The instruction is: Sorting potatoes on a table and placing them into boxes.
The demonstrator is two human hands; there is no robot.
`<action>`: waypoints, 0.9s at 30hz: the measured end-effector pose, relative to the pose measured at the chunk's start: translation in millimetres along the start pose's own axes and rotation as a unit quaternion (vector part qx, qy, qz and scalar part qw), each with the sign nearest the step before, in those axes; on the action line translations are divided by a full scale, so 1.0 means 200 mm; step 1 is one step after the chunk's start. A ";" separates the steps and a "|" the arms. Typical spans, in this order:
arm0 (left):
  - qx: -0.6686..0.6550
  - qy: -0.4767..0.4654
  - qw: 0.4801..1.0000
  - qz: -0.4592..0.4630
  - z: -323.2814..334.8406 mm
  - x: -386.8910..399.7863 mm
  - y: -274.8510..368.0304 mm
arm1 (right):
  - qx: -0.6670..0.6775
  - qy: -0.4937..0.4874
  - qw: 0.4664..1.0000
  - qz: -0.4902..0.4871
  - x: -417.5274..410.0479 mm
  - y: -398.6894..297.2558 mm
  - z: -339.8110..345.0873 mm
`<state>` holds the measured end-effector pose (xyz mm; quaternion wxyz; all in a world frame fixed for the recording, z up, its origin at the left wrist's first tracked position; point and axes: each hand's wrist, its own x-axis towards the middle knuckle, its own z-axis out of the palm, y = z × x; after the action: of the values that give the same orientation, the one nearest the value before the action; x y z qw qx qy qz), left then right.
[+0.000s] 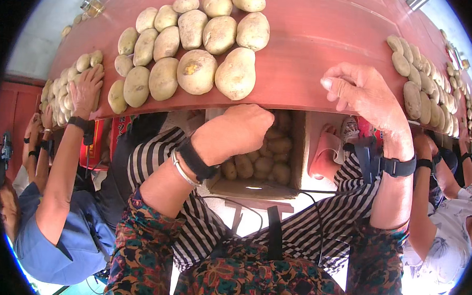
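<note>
Several rows of potatoes (196,72) lie side by side on the red table (300,70), left of centre. My left hand (235,129) is at the table's near edge, over the left part of a cardboard box (300,151) that holds more potatoes (263,163). Its fingers are curled under and hidden, so whether it grips anything cannot be told. My right hand (359,90) hovers above the table to the right of the rows, thumb and fingers apart, with nothing seen in it. Both wrists wear black straps.
At the left a co-worker's hand (86,87) rests on another group of potatoes (69,88). More potatoes (425,85) lie at the right, near other people's arms. A glass jar (92,7) stands at the far left. Cables (317,191) run across below the box.
</note>
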<state>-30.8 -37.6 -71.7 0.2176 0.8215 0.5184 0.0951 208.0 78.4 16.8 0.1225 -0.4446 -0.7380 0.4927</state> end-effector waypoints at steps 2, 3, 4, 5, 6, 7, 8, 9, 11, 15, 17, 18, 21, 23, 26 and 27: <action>0.019 -0.032 0.999 -0.020 -0.05 0.00 0.02 | -0.006 0.028 1.000 0.003 0.02 -0.01 -0.01; 0.039 -0.063 0.996 -0.042 -0.08 0.00 0.02 | -0.023 0.050 0.998 -0.017 0.04 -0.01 -0.01; 0.040 -0.062 0.996 -0.042 -0.08 0.00 0.02 | -0.041 0.071 0.996 -0.037 0.06 -0.01 -0.02; 0.040 -0.062 0.996 -0.040 -0.08 0.00 0.01 | -0.042 0.072 0.996 -0.039 0.07 -0.02 -0.03; 0.041 -0.061 0.997 -0.038 -0.08 0.01 0.00 | -0.051 0.085 0.995 -0.027 0.09 -0.02 -0.03; 0.042 -0.057 0.997 -0.037 -0.08 0.01 0.00 | -0.059 0.099 0.993 -0.017 0.10 -0.03 -0.04; 0.031 -0.059 0.997 -0.048 -0.09 0.01 0.00 | -0.063 0.101 0.993 -0.020 0.12 -0.03 -0.04; 0.022 -0.059 0.996 -0.058 -0.10 0.00 0.01 | -0.036 0.123 0.991 -0.029 0.14 -0.01 -0.04; 0.027 -0.055 0.996 -0.063 -0.13 -0.03 0.04 | -0.006 0.173 0.983 -0.054 0.17 -0.03 -0.03; 0.049 -0.025 0.997 -0.061 -0.08 -0.08 0.02 | -0.033 0.202 0.977 -0.054 0.20 -0.05 0.03; 0.016 -0.010 0.998 -0.064 -0.08 -0.08 0.04 | -0.028 0.223 0.973 -0.047 0.22 -0.02 0.04; -0.001 -0.011 0.998 -0.057 -0.09 -0.08 0.04 | -0.023 0.239 0.970 -0.043 0.21 -0.04 0.05; 0.011 -0.028 0.998 -0.062 -0.14 -0.09 0.05 | -0.038 0.251 0.965 -0.062 0.27 -0.02 0.12; 0.016 -0.030 0.998 -0.057 -0.13 -0.05 0.06 | 0.073 0.209 0.975 -0.036 0.32 0.01 0.13; -0.013 -0.025 0.998 -0.059 -0.14 -0.05 0.05 | -0.117 0.198 0.971 -0.068 0.41 -0.19 0.17; -0.004 -0.012 0.998 -0.061 -0.13 -0.07 0.04 | -0.187 0.156 0.968 -0.062 0.46 -0.31 0.19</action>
<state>-40.3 -45.7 -43.3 0.2325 0.7884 0.5648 0.0737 98.6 118.2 27.3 0.1810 -0.4841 -0.8151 0.2617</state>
